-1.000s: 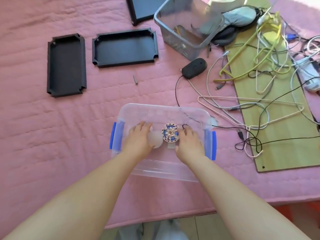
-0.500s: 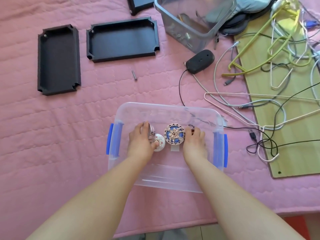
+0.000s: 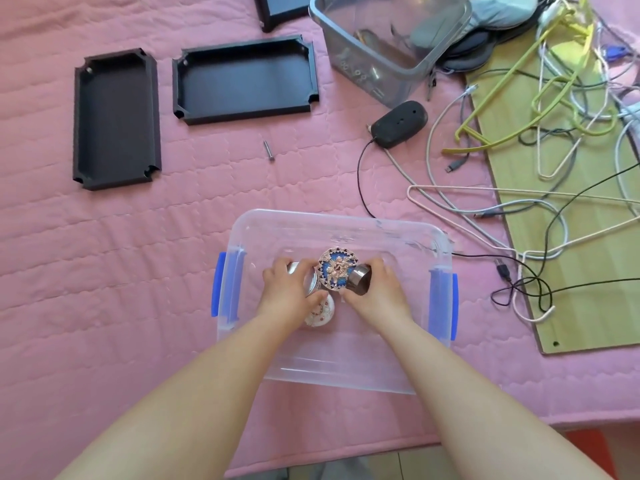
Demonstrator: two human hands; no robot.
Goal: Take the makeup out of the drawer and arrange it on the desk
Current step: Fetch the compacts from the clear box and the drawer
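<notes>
A clear plastic bin with blue side latches sits on the pink quilt in front of me. Both my hands are inside it. My left hand is closed around a silver round jar, and a white floral compact peeks out under its thumb. My right hand grips a dark cylindrical jar. Between the two hands sits an ornate blue and gold round compact, touching both jars.
Two black trays lie at the far left, a third at the top edge. A small screw lies between them and the bin. A grey tub, a black mouse, cables and hangers on a wooden board crowd the right.
My hands have closed on the jars and lifted them slightly; the dark jar now shows in my right hand and the white compact is more exposed. The view has shifted closer.
</notes>
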